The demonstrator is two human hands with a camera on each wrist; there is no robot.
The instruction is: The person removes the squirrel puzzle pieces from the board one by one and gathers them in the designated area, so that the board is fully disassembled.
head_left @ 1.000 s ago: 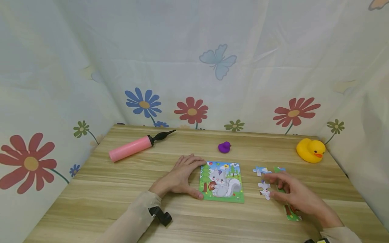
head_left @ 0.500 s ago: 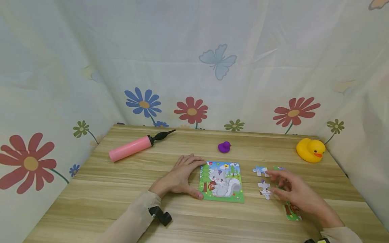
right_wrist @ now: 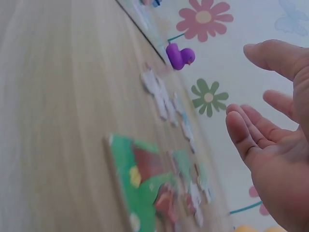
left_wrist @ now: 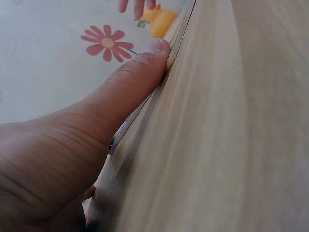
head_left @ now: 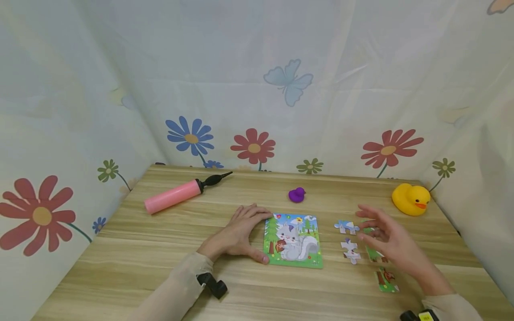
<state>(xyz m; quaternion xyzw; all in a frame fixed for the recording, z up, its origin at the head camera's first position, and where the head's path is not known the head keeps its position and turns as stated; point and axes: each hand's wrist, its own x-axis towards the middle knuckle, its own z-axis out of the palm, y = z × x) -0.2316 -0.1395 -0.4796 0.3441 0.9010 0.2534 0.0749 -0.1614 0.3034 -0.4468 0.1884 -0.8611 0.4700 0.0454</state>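
Observation:
In the head view, a square squirrel picture board lies flat on the wooden table. My left hand rests at its left side, fingers by the upper corner and thumb by the lower one; the left wrist view shows the straight thumb against the board's edge. Right of the board lie a sky-blue puzzle piece and a grey-white puzzle piece. Above more pieces hovers my right hand, fingers spread and holding nothing. Nearest me is a green-and-brown puzzle piece. The hand partly covers another green piece.
A pink hand pump with a black nozzle lies at the back left. A small purple duck sits behind the board, and a larger yellow duck at the back right. Flower-printed cloth walls the table's far side and both flanks.
My right hand has moved back and up from the sky-blue piece, and its fingers have spread. More of the pieces beneath it show. The left hand and the board stay put.

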